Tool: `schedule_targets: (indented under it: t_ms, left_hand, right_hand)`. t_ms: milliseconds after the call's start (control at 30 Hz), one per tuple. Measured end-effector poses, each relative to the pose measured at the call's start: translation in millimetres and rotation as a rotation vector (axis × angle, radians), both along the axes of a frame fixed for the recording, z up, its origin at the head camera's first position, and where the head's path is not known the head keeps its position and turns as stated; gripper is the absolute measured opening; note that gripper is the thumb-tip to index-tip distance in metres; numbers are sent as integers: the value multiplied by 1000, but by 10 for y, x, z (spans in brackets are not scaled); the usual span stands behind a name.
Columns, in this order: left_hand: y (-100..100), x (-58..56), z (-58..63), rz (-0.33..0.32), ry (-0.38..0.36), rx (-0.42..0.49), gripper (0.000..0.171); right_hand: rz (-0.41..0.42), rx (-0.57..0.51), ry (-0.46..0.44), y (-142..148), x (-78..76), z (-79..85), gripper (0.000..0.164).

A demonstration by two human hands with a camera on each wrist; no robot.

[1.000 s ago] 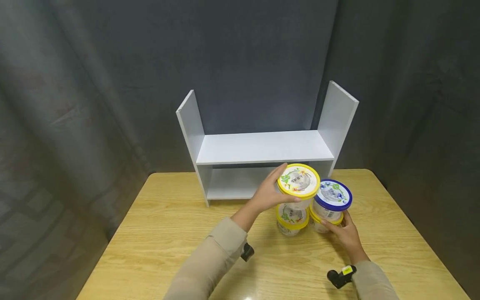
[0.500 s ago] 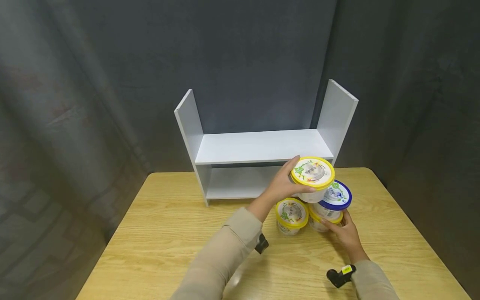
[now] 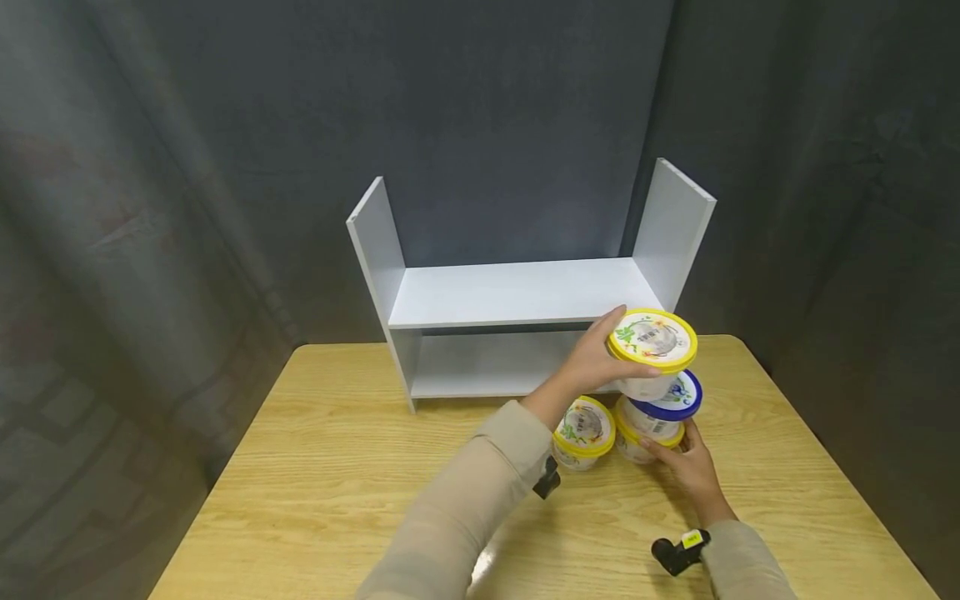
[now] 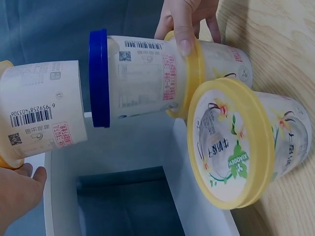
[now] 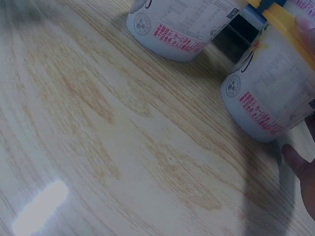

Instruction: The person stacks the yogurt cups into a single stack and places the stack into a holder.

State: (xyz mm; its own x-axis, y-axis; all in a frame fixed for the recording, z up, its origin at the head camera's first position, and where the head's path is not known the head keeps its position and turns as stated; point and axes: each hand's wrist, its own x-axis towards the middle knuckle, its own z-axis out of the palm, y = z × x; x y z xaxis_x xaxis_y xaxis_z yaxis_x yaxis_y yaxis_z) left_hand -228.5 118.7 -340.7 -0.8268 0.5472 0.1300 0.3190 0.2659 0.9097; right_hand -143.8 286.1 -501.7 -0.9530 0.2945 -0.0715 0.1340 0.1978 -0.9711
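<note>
My left hand point(image 3: 581, 364) grips an ice cream tub with a yellow lid point(image 3: 654, 340) by its lid, thumb in front. This tub hangs just over a blue-lidded tub point(image 3: 678, 398); in the left wrist view, a narrow gap shows between its base point(image 4: 69, 98) and the blue lid point(image 4: 99, 78). Under the blue-lidded tub stands another yellow-lidded tub point(image 3: 632, 446). My right hand point(image 3: 696, 477) holds that bottom tub around its lid, thumb at the front; its other fingers are partly hidden. Close on the left, a further yellow-lidded tub point(image 3: 583, 429) stands upright on the table.
A white two-level shelf unit point(image 3: 525, 293) stands behind the tubs, with tall side panels point(image 3: 682, 233). The wooden table point(image 3: 337, 492) reaches toward me. Dark curtains point(image 3: 510, 125) hang at the back and both sides.
My left hand has carried its tub to the right, from above the single left-hand tub to above the blue-lidded one. My right hand stays at the stack.
</note>
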Motion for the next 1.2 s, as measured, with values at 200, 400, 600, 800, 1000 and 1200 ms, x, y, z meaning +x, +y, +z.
schedule_targets:
  t_ms: [200, 400, 600, 800, 1000, 1200]
  left_hand:
    - [117, 3, 0, -28, 19, 0, 95]
    - [197, 20, 16, -27, 18, -30, 94]
    - [238, 30, 13, -28, 20, -36, 94]
    - [274, 29, -7, -30, 35, -48, 94]
    - [297, 45, -14, -30, 32, -62, 94]
    - [314, 54, -24, -35, 20, -63, 95]
  right_hand:
    - [11, 14, 21, 12, 13, 8, 87]
    - [16, 21, 37, 28, -11, -28, 87]
    - [29, 10, 57, 22, -23, -4, 87]
    - [32, -3, 41, 8, -11, 26, 87]
    - [30, -12, 6, 2, 3, 52, 89]
    - [31, -39, 9, -13, 26, 56, 88]
